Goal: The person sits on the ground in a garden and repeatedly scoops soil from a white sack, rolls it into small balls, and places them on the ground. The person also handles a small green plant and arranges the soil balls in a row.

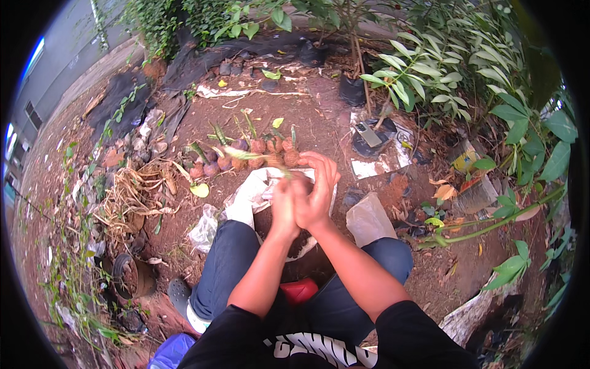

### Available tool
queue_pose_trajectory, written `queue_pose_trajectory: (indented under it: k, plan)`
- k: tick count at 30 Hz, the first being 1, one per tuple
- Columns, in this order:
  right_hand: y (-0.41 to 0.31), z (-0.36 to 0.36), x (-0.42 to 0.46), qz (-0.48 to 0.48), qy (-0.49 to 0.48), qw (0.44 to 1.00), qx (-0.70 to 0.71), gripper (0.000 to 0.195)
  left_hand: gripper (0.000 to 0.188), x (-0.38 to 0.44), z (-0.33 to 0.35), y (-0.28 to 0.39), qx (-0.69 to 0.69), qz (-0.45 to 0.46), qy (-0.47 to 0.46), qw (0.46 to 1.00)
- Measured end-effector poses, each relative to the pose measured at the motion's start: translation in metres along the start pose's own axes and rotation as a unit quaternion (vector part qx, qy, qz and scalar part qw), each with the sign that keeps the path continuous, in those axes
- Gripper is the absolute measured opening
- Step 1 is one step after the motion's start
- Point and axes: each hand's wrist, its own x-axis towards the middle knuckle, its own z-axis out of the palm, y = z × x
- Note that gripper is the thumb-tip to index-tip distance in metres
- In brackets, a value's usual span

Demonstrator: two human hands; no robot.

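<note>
Both hands meet above an open white sack (242, 203) that holds dark soil (263, 221). My left hand (285, 207) and my right hand (319, 191) are cupped together around a small brownish ball, mostly hidden between them. A pale green leaf cutting (246, 156), blurred, sticks out from the ball to the upper left. Just beyond the sack lies a cluster of round, reddish-brown wrapped balls (257, 146), several with short green leaf cuttings (197, 151) standing in them.
Dry plant fibres (126, 191) lie at the left, above a black plant pot (133, 276). Clear plastic bags (203, 228) flank the sack. A phone (368, 133) rests on black plastic at the right, near a potted shrub (352, 90). Leafy stems (507, 212) reach in from the right.
</note>
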Motion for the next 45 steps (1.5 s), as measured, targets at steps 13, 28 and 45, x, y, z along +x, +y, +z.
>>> queue_pose_trajectory:
  k: [13,28,45]
  plan:
    - [0.016,-0.001,0.0,0.36,0.058,0.848,0.385,0.036,0.021,-0.001,-0.002,0.014,0.078,0.046,-0.106,0.99]
    - [0.033,-0.018,0.0,0.544,0.067,0.724,0.419,0.04,0.033,-0.021,0.015,0.003,0.064,0.064,-0.074,0.993]
    - [-0.015,-0.007,-0.012,0.126,-0.001,0.981,0.145,0.043,0.019,-0.006,-0.009,-0.016,-0.069,0.036,-0.102,0.992]
